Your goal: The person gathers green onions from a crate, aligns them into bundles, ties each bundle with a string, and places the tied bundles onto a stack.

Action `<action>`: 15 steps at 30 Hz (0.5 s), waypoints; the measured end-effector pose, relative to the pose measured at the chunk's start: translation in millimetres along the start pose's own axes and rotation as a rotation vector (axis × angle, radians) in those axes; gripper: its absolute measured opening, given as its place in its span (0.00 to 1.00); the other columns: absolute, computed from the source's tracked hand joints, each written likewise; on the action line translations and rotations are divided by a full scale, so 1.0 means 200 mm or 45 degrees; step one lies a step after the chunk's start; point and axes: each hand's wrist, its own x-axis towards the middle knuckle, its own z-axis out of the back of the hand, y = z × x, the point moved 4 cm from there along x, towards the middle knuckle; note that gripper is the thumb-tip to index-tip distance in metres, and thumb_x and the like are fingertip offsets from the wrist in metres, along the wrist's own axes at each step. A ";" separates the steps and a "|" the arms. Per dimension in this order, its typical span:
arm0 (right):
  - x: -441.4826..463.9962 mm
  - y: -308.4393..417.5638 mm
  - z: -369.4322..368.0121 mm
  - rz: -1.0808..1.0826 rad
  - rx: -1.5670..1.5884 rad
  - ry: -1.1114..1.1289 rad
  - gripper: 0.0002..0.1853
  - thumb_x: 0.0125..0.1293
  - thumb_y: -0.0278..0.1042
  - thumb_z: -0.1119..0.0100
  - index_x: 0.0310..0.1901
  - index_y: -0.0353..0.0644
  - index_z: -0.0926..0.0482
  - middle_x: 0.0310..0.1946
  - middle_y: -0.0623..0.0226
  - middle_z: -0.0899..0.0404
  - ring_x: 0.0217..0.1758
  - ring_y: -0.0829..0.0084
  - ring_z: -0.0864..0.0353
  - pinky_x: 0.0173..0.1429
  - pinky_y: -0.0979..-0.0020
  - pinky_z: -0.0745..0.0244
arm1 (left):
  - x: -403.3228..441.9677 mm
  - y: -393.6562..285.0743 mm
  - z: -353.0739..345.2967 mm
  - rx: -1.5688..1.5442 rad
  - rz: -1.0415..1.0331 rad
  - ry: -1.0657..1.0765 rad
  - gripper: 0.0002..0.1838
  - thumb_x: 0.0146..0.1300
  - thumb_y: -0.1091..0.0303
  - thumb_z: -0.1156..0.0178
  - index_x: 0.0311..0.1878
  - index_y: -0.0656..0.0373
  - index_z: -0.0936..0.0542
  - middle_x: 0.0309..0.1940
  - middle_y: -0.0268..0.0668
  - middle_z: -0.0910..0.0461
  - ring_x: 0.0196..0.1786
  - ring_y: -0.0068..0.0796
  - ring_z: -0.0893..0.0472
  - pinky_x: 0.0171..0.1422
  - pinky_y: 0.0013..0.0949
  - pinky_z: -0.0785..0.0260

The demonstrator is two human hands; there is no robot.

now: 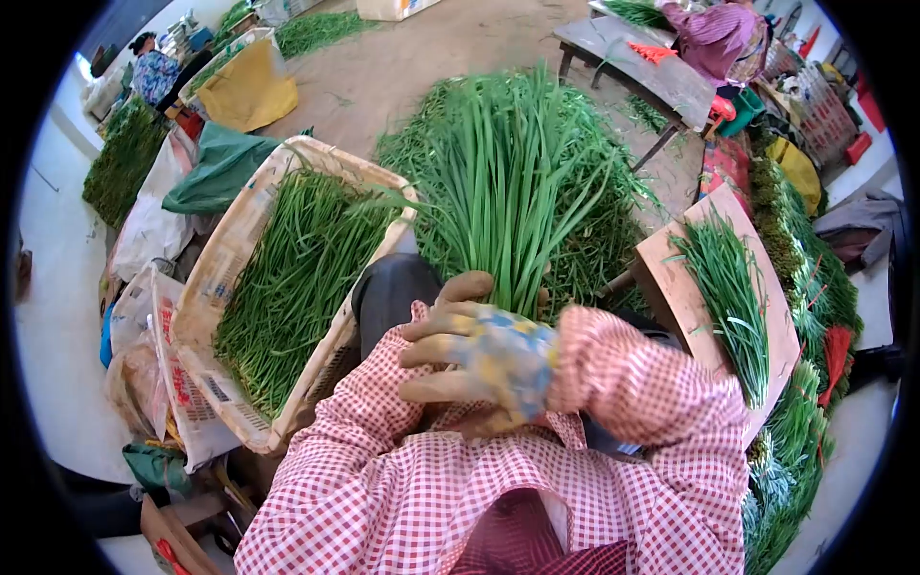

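A large upright bunch of long green stalks stands in front of me, its lower end in my gloved left hand, which is closed around it and partly hidden. My right hand, in a brown glove with a blue and yellow back, passes across in front of my left hand and the bunch's base. Its fingers point left and are spread apart, with nothing seen between them. Behind the bunch lies a broad heap of loose green stalks.
At my left is a pale plastic crate of stalks. A cardboard-topped stand at my right bears a smaller bunch. Tied bundles line the far right. A low table and two people are farther back.
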 end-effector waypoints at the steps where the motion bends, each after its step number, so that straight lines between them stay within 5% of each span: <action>1: -0.04 0.02 0.05 -0.087 0.040 -0.148 0.28 0.48 0.45 0.30 0.50 0.44 0.25 0.37 0.65 0.24 0.41 0.65 0.23 0.47 0.65 0.28 | 0.04 0.01 0.02 0.029 0.047 0.016 0.36 0.54 0.61 0.33 0.65 0.63 0.33 0.53 0.53 0.22 0.53 0.46 0.19 0.60 0.48 0.27; 2: -0.15 0.03 0.11 -0.179 0.104 -0.242 0.29 0.46 0.41 0.28 0.51 0.42 0.25 0.36 0.63 0.24 0.40 0.65 0.23 0.46 0.67 0.27 | 0.07 0.01 0.05 0.064 0.112 0.030 0.36 0.53 0.61 0.33 0.64 0.63 0.33 0.53 0.53 0.22 0.53 0.46 0.19 0.59 0.48 0.26; 4: -0.48 0.06 0.26 -0.872 -0.098 -0.617 0.33 0.45 0.50 0.26 0.48 0.38 0.25 0.33 0.64 0.23 0.36 0.64 0.21 0.42 0.65 0.26 | 0.16 0.02 0.16 0.188 0.287 0.148 0.41 0.52 0.61 0.33 0.68 0.64 0.37 0.58 0.49 0.25 0.55 0.42 0.21 0.61 0.45 0.27; 6: -0.84 0.03 0.30 -1.577 0.331 -1.037 0.40 0.44 0.58 0.25 0.52 0.36 0.27 0.36 0.65 0.21 0.34 0.67 0.22 0.39 0.67 0.27 | 0.22 0.06 0.14 0.274 0.401 0.133 0.38 0.52 0.62 0.33 0.66 0.67 0.34 0.53 0.49 0.22 0.51 0.42 0.19 0.57 0.43 0.24; 9: -1.08 -0.08 0.26 -1.360 0.843 -1.279 0.54 0.46 0.68 0.28 0.65 0.36 0.38 0.45 0.61 0.22 0.43 0.66 0.22 0.48 0.68 0.27 | 0.43 0.20 0.11 0.750 0.357 0.418 0.35 0.46 0.64 0.25 0.59 0.66 0.25 0.54 0.44 0.22 0.53 0.37 0.20 0.59 0.40 0.27; 12: -1.21 -0.11 0.35 -1.157 1.151 -1.374 0.45 0.53 0.61 0.32 0.63 0.35 0.35 0.49 0.60 0.22 0.48 0.66 0.22 0.51 0.68 0.26 | 0.61 0.40 -0.11 0.967 0.096 0.493 0.37 0.43 0.69 0.24 0.60 0.62 0.26 0.52 0.39 0.21 0.54 0.31 0.21 0.54 0.37 0.25; 13: -1.26 -0.13 0.42 -1.067 1.290 -1.403 0.42 0.55 0.59 0.33 0.63 0.35 0.33 0.50 0.60 0.22 0.49 0.66 0.22 0.52 0.68 0.25 | 0.71 0.46 -0.17 1.106 0.006 0.663 0.37 0.44 0.71 0.23 0.60 0.61 0.26 0.55 0.35 0.22 0.59 0.29 0.25 0.61 0.35 0.30; 15: -1.36 -0.19 0.55 -0.651 2.010 -1.363 0.37 0.60 0.54 0.35 0.61 0.34 0.31 0.52 0.59 0.22 0.52 0.66 0.22 0.53 0.68 0.24 | 0.88 0.55 -0.30 1.134 0.207 0.762 0.36 0.45 0.71 0.24 0.61 0.59 0.25 0.56 0.34 0.23 0.59 0.30 0.25 0.64 0.36 0.33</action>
